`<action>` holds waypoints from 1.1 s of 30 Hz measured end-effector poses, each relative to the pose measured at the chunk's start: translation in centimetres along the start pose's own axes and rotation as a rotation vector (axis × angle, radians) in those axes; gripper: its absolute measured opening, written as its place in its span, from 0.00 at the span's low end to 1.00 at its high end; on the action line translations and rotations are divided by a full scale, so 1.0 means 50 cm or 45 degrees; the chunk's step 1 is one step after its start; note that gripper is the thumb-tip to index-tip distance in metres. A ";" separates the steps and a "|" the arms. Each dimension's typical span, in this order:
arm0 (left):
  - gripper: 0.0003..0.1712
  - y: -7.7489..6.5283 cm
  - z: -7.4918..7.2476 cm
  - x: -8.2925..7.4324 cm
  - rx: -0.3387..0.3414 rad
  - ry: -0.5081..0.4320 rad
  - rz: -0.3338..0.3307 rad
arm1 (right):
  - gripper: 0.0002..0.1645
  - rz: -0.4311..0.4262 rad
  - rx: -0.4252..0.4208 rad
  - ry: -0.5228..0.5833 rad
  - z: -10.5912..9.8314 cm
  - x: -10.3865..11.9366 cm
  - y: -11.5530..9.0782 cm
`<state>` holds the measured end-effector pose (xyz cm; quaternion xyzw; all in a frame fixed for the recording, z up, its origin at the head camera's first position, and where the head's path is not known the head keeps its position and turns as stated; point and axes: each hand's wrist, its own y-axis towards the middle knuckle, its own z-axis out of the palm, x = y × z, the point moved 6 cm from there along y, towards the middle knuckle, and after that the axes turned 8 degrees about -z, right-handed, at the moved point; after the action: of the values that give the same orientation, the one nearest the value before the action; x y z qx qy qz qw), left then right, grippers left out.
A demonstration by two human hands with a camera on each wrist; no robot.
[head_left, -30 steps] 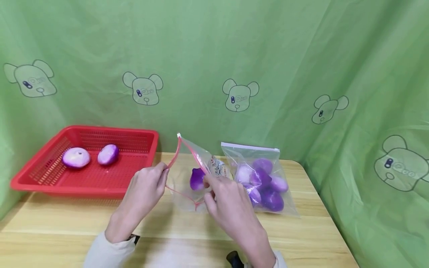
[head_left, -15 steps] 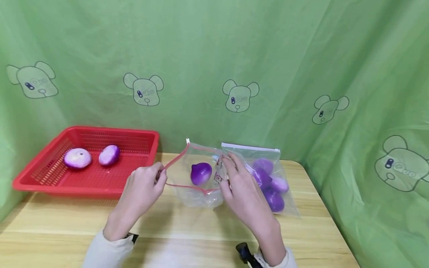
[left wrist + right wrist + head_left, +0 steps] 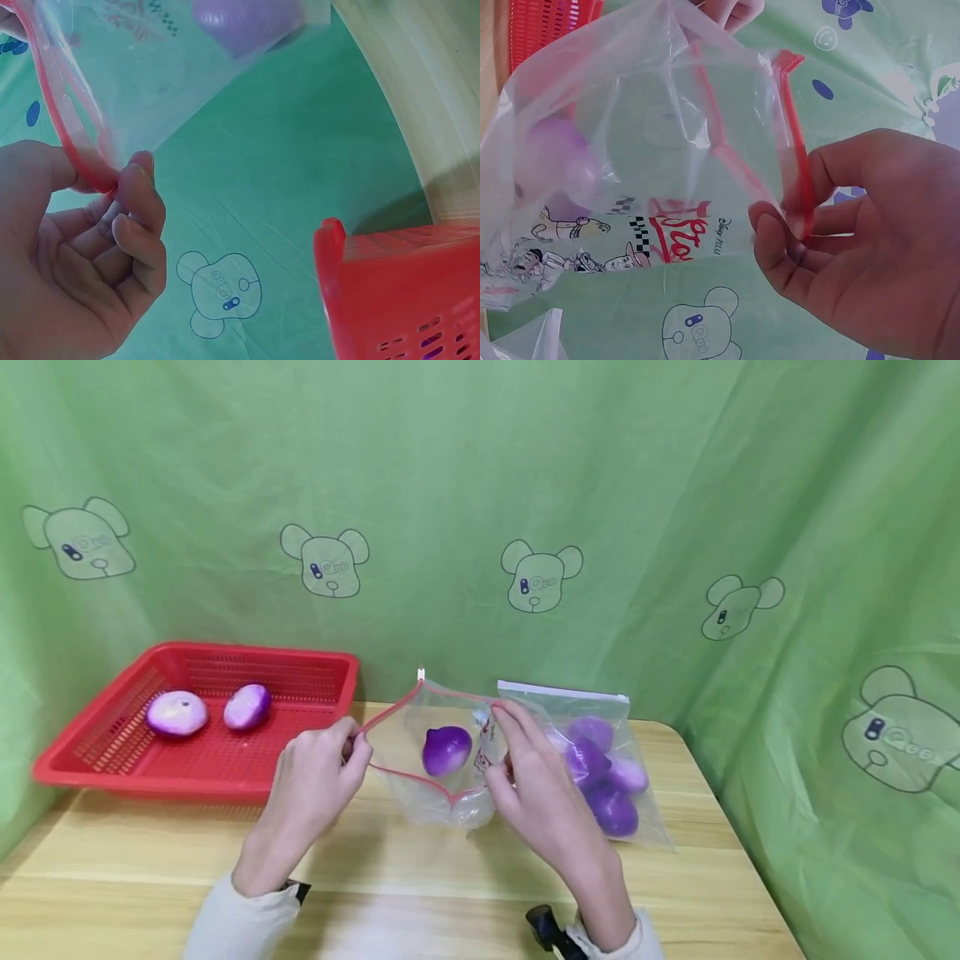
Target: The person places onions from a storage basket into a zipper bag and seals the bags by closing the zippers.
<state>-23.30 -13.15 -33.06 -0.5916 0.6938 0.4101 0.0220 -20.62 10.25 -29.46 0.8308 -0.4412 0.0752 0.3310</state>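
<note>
A clear zip bag [image 3: 427, 806] with a red seal and a white slider stands with its mouth spread wide on the table. Inside it lies one purple-and-white onion [image 3: 447, 751]. My left hand [image 3: 315, 785] pinches the left end of the red seal between thumb and fingers, as the left wrist view shows. At the opposite end, my right hand [image 3: 551, 797] pinches the seal the same way. Printed cartoon figures and red lettering [image 3: 679, 231] mark the bag's side in the right wrist view. The right hand partly hides the bag's right side in the head view.
Left of the bag stands a red plastic basket [image 3: 225, 789] holding two onions, one [image 3: 177, 713] beside the other [image 3: 247, 707]. On the right lies a second clear bag [image 3: 562, 692] with a white seal and several onions. A green curtain [image 3: 435, 485] hangs behind the wooden table [image 3: 420, 910].
My right hand has moved right along with its side of the bag, so the mouth is wider and the onion inside shows fully. My left hand has barely moved.
</note>
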 end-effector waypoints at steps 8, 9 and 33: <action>0.09 0.003 0.012 0.016 0.052 0.028 -0.013 | 0.65 -0.075 0.221 0.011 0.018 0.003 -0.005; 0.09 0.003 0.015 0.019 0.063 0.034 -0.017 | 0.65 -0.091 0.208 0.002 0.019 0.004 -0.004; 0.06 0.030 -0.005 0.110 0.035 -0.053 -0.058 | 0.44 -0.220 0.016 0.006 0.029 0.010 0.008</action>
<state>-26.09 -17.76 -34.91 -0.5982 0.6852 0.4121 0.0538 -20.87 8.88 -30.18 0.8676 -0.3665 0.0511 0.3323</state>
